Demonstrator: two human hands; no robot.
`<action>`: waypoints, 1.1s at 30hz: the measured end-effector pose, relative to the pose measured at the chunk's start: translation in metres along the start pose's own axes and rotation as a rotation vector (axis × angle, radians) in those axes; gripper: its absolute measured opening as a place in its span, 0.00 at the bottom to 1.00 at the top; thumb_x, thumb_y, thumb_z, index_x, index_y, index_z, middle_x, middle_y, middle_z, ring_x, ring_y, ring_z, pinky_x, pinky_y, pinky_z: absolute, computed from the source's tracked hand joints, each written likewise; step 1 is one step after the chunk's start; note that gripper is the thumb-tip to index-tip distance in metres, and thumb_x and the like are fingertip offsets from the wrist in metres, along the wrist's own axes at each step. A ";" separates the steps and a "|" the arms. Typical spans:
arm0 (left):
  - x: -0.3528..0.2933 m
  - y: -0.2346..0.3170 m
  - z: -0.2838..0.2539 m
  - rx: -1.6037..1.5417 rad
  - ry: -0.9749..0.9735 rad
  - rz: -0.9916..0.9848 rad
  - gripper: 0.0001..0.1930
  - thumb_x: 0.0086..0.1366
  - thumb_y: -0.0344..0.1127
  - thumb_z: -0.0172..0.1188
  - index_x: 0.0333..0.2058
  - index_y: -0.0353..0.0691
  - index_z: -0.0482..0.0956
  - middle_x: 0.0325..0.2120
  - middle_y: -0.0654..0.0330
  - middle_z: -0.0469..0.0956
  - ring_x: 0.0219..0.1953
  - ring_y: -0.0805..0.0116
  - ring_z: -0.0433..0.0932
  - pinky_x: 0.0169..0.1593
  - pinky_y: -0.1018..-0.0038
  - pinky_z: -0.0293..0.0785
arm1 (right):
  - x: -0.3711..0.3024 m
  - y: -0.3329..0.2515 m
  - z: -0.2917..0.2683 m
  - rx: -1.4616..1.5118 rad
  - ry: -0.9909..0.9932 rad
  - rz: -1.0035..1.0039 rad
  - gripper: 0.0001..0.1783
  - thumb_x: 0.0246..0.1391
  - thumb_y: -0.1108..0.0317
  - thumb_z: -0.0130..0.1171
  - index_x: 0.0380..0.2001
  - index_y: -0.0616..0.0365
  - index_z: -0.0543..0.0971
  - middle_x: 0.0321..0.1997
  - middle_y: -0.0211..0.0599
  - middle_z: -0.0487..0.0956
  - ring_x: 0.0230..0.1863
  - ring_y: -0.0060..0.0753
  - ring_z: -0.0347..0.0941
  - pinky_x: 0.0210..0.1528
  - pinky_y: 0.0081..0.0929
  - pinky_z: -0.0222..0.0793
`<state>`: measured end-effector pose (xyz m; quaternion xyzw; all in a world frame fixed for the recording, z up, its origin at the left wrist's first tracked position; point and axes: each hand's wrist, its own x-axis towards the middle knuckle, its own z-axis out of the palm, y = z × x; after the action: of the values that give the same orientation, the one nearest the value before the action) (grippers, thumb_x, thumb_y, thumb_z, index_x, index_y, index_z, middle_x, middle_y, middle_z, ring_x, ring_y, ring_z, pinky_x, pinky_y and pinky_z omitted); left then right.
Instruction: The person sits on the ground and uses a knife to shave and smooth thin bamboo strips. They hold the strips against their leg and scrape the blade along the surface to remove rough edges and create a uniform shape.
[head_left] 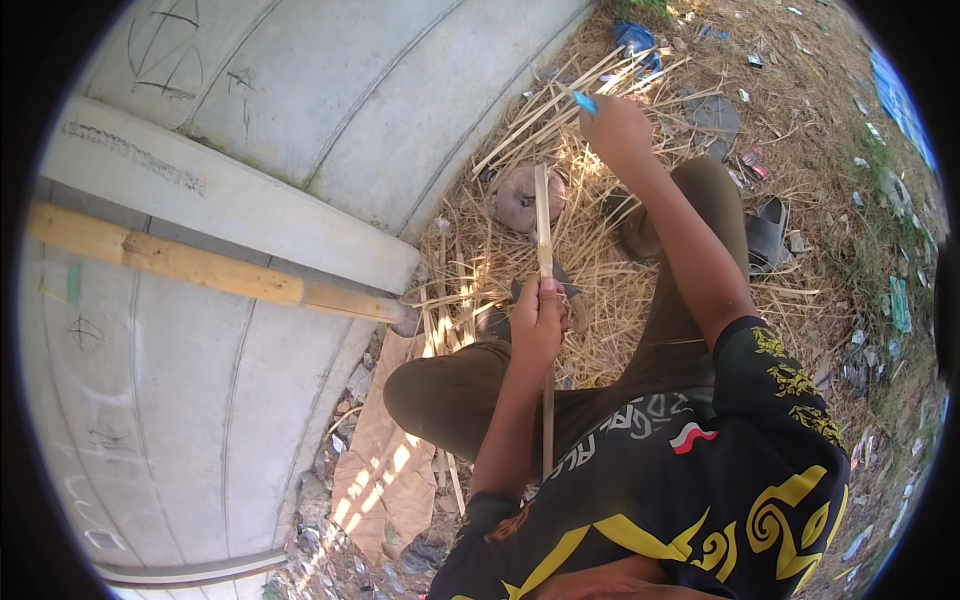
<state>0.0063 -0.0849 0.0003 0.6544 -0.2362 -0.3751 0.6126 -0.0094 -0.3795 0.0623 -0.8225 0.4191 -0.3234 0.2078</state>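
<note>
The left hand (537,318) is closed around a long thin bamboo strip (544,235). The strip stands almost upright in the view: above the hand it goes up toward a round brownish coconut-like thing (525,197) on the ground, and below the hand it passes down along the forearm, in front of the dark olive trousers (450,385).

The right hand (617,130) is raised, well apart from the left one and farther from the body. Its fingers are closed on a small tool with a light blue handle (584,102); only the end of the handle shows above the fist, so I cannot tell which kind of tool it is.

Just beyond the right hand lies a loose heap of pale split bamboo strips (560,100), and under both hands the ground is covered with dry straw (470,250). To the right of the right forearm a dark sandal (765,232) lies on the ground. To the left of the left hand a thick bamboo pole (200,265) rests across a large grey concrete pipe (330,110). Below the left elbow a piece of brown cardboard (385,470) lies on the ground.
</note>
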 end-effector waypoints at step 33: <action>0.007 0.010 -0.011 -0.157 0.107 0.032 0.12 0.79 0.45 0.50 0.40 0.43 0.66 0.25 0.66 0.68 0.19 0.83 0.62 0.19 0.84 0.58 | -0.070 -0.016 0.056 0.052 -0.325 -0.487 0.09 0.51 0.59 0.64 0.31 0.50 0.86 0.27 0.36 0.83 0.33 0.44 0.83 0.35 0.45 0.78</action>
<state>0.0205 -0.0854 0.0082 0.6196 -0.1831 -0.3471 0.6798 0.0086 -0.3093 0.0075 -0.9343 0.1620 -0.2383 0.2097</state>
